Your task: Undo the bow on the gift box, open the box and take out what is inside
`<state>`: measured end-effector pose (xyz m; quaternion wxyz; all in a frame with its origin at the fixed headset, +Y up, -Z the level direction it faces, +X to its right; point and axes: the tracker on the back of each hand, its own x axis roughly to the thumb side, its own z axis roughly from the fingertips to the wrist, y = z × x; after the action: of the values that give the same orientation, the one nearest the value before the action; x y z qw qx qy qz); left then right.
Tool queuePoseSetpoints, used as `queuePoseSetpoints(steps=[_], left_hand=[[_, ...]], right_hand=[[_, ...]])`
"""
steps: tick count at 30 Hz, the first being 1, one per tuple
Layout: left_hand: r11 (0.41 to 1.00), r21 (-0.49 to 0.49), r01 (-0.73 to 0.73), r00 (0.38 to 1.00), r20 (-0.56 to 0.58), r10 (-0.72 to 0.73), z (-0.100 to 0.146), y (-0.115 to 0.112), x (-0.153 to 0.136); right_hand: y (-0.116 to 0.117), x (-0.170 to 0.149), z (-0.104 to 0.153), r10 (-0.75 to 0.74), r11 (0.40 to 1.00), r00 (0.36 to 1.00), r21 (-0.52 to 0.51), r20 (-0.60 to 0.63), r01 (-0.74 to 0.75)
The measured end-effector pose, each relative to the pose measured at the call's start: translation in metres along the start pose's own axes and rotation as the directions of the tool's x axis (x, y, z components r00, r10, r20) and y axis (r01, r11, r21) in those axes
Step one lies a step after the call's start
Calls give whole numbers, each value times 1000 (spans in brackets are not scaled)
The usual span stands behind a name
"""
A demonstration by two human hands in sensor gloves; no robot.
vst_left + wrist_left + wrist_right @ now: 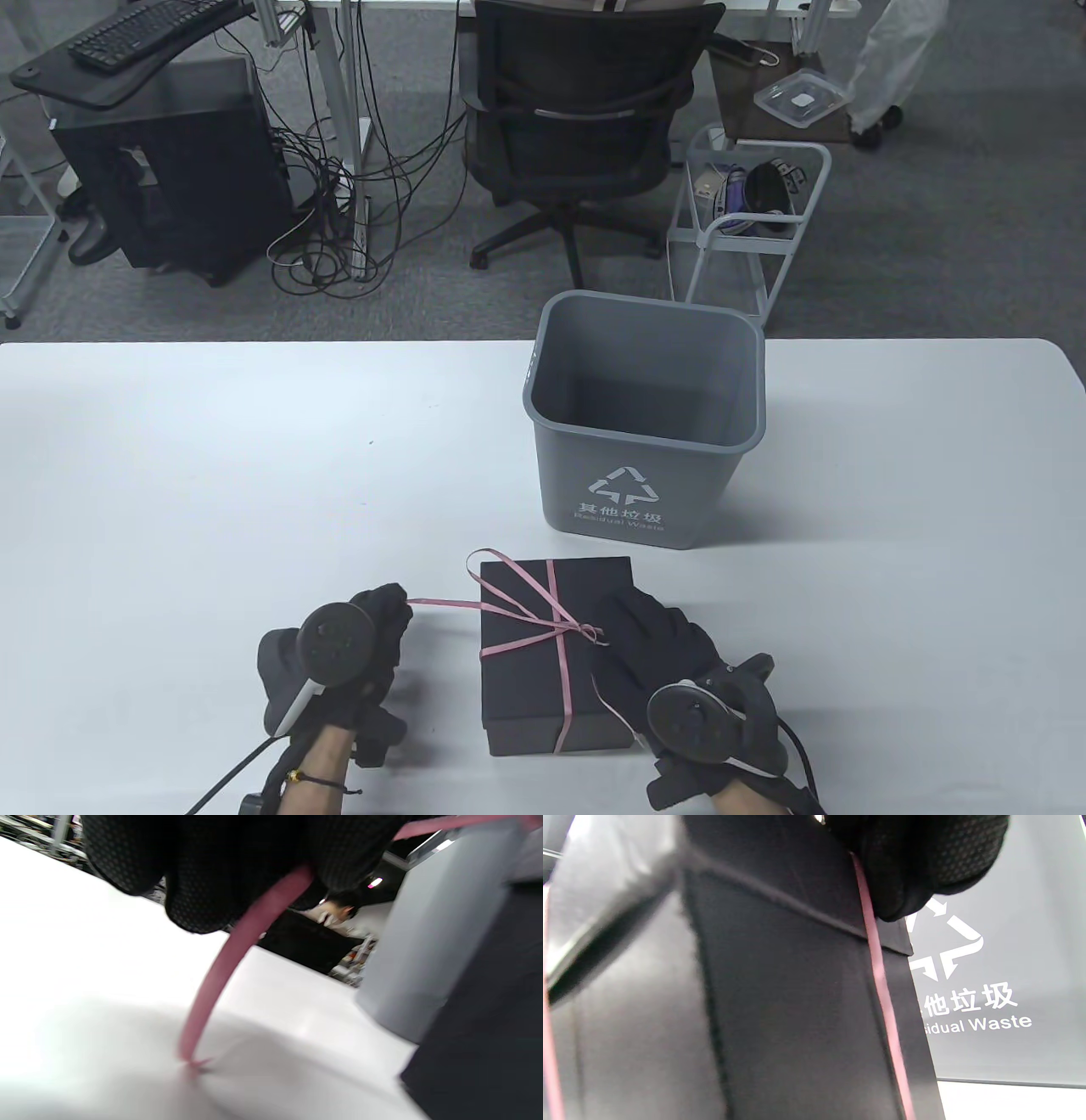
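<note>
A black gift box (543, 679) lies near the table's front edge, its lid closed, with a pink ribbon (556, 624) crossed over it. My left hand (386, 611) is just left of the box and pinches one ribbon tail, which runs taut to the knot (585, 630). That tail (237, 955) hangs from my fingers (203, 878) down to the table. My right hand (645, 632) rests with straight fingers on the box's right side by the knot. The box wall (797, 1005) and a ribbon strand (882, 993) fill the right wrist view, a fingertip (925, 853) above.
A grey waste bin (645, 424) (432, 942) (1009, 963) stands open just behind the box. The white table (212, 475) stretches wide to the left and right. Beyond its far edge are an office chair (585, 110), a wire cart (747, 221) and cables.
</note>
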<state>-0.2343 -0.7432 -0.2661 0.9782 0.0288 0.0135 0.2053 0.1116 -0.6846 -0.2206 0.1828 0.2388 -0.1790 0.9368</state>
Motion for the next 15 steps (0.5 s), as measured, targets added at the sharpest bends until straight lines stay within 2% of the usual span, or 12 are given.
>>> queuePoseSetpoints(steps=[3,4,5,6,7,9,10,12,14,15], left_hand=[[991,-88,98,992,-71,-104,-3,-3,-5],[982,-163,94,990,-93,-110,-4,-5,-6],[978,-194,75,992,-86,-93,-4,-6,-6],[980,-192,53,997,-52,-64,-3,-6,-4],[989,-148,22,999,-27,-26,-3,-4,-1],[988,-135,-71,989,117,87,0,-2,10],[980,-148,-133,960,227,164,2,-3,18],[960,-176,-218,906,328,266,6,-5,33],[958,-182,-223,882,382,277,10,-7,47],[970,-147,-194,881,409,238,13,-7,54]], right_hand=[[0,0,0,-4,1000,1000,1,-1,4],[0,0,0,-5,1000,1000,2,-1,5],[0,0,0,-5,1000,1000,2,-1,5],[0,-1,0,-5,1000,1000,3,-1,5],[0,-1,0,-6,1000,1000,4,-1,6],[0,0,0,-5,1000,1000,6,1,5],[0,0,0,-3,1000,1000,6,1,3],[0,0,0,-2,1000,1000,6,2,2],[0,0,0,-3,1000,1000,7,2,3],[0,0,0,-2,1000,1000,7,2,2]])
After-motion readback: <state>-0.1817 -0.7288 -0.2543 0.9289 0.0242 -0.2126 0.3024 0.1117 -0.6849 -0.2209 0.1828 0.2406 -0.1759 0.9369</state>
